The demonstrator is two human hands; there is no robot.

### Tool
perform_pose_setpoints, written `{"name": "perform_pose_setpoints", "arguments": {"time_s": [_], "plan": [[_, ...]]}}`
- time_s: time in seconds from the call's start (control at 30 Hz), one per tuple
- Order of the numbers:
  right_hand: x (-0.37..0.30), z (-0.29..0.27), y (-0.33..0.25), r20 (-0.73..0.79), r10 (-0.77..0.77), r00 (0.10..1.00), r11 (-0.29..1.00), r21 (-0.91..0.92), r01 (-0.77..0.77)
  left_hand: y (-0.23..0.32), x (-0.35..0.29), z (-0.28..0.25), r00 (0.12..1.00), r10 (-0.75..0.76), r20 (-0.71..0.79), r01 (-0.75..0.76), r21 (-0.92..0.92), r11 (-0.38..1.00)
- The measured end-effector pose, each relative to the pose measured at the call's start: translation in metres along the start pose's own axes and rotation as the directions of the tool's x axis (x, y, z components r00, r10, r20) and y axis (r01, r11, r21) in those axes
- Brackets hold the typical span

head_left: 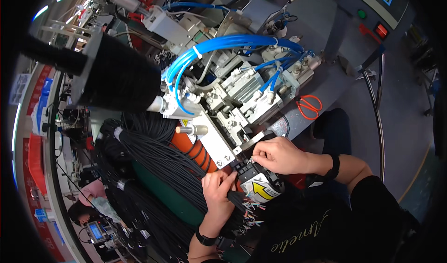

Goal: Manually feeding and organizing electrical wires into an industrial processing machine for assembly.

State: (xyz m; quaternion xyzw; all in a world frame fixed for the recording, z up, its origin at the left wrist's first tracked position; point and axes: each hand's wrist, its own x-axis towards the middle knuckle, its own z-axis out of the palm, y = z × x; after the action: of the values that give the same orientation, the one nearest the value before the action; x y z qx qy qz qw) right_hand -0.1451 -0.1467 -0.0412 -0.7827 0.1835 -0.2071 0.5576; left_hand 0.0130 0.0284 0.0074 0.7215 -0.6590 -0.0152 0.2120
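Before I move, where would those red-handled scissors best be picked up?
Probably by the red loops, coming from the right: they lie flat and point away from the machine, which crowds their left side. The blades are hard to make out.

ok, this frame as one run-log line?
left hand: against black cables, grip unclear | right hand: curled at machine front, grip unclear | nearby: red-handled scissors, yellow arrow sticker
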Motion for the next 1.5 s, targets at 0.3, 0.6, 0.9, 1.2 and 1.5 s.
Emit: {"name": "perform_pose_setpoints", "arguments": {"time_s": [0.3,0.6,0.9,1.2,1.5], "plan": [[-0.007,-0.001,-0.019,0.068,-0.426,0.902,0.903,0.097,0.419,0.005,0.002,0.006,0.998,-0.059,0.005,0.057,0.217,0.975],[-0.017,0.009,-0.011,0.184,-0.069,0.980,0.827,0.560,-0.047,0.009,0.009,0.000,0.995,0.079,-0.066,-0.092,-0.234,0.968],[-0.004,0.011,-0.009,0.263,0.159,0.952,0.504,0.807,-0.307,0.015,0.019,0.012,0.988,-0.043,-0.150,0.012,-0.202,0.979],[-0.001,0.006,0.004,0.439,0.094,0.894,0.397,0.807,-0.438,0.015,0.024,0.014,0.996,0.017,-0.087,-0.040,-0.272,0.962],[-0.014,0.036,-0.009,-0.291,-0.352,0.890,0.922,0.056,0.383,0.021,0.019,0.012,0.998,-0.055,-0.044,0.042,-0.252,0.967]]}}
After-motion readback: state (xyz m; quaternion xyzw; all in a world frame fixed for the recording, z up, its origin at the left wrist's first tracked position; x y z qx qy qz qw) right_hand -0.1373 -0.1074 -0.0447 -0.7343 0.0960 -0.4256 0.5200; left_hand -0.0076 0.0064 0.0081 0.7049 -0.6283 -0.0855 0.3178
